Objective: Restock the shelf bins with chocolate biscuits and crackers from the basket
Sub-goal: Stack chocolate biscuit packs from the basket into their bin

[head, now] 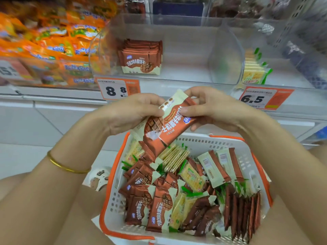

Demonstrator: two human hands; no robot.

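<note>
The left hand [134, 114] and the right hand [212, 110] both pinch a small bundle of chocolate biscuit packets [169, 128], thumbs on top and fingers curled beneath. They hold it just above the far edge of the basket [109, 191]. The two-handed grip looks meant to square the packets into a neat stack before shelving. The top packet faces the camera upside down: brown and cream wrapper, a waffle-patterned biscuit picture, white Chinese characters and a round blue logo. The small print is too fine to read. A gold bangle [67, 167] circles the left wrist.

The white, orange-rimmed basket holds more brown packets mixed with cracker packets [192, 175], pale with green ends, some standing in rows along its right edge.

Beyond the hands, the clear bin [224, 68] holds one stack of matching biscuits [141, 57] at its left side, with room beside it. The price label [117, 89] on its front edge reads 8.8. The bin at right holds shelved crackers [254, 71] over a label [256, 99] reading 6.5. At left, orange snack bags [53, 50] are blurred and unreadable.
</note>
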